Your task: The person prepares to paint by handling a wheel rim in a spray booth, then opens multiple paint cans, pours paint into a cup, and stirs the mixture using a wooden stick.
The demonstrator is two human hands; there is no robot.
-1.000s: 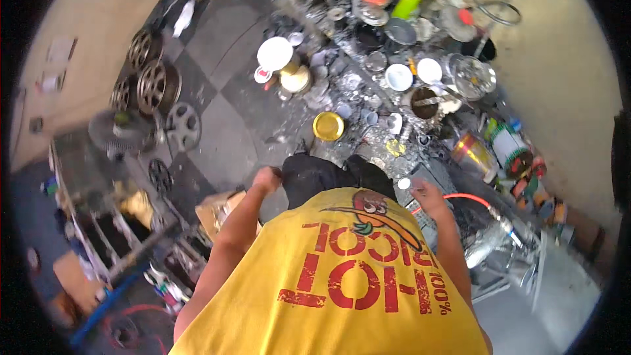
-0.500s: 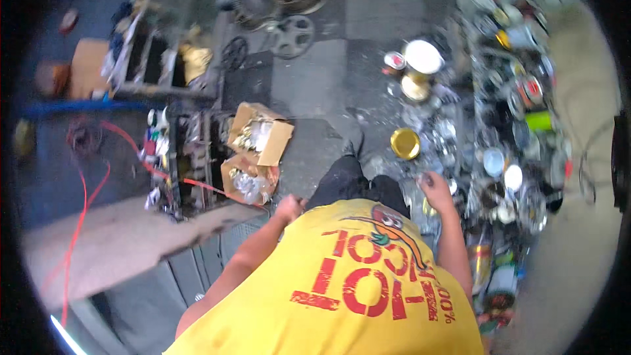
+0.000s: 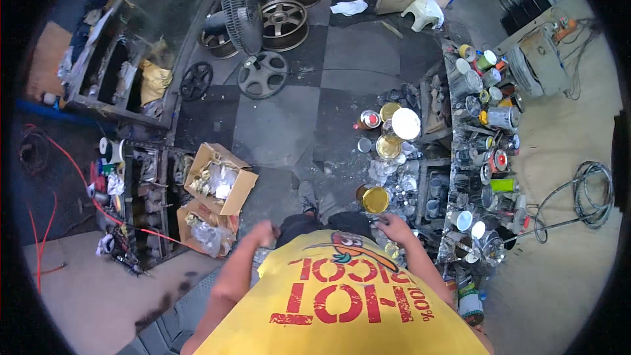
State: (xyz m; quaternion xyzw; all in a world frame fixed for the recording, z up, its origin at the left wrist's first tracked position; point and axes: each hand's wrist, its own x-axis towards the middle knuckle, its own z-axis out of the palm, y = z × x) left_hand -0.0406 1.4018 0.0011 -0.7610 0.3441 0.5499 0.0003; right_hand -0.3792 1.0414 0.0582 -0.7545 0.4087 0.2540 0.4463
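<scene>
My left hand (image 3: 265, 232) hangs beside my left thigh, its fingers curled in and slightly blurred; what they hold, if anything, is hidden. At my right thigh, my right hand (image 3: 393, 227) is closed around something small and dark that I cannot make out. Just beyond the right hand stands an open can (image 3: 375, 199) with a golden inside. To the left, past my left hand, two open cardboard boxes (image 3: 240, 192) hold clear plastic and crumpled scraps. Neither hand touches the boxes or the can.
A long bench (image 3: 453, 177) crowded with paint cans runs along the right. More cans and a white lid (image 3: 406, 123) stand on the floor beside it. Ahead are a black fan (image 3: 242, 16), wheel rims (image 3: 285, 24) and a white stool (image 3: 424, 14). A red hose (image 3: 82, 174) crosses the left.
My view has swung, bringing the far wheel rims, fan and stool into fuller sight. The floor things and both my hands appear lower and farther left in the picture.
</scene>
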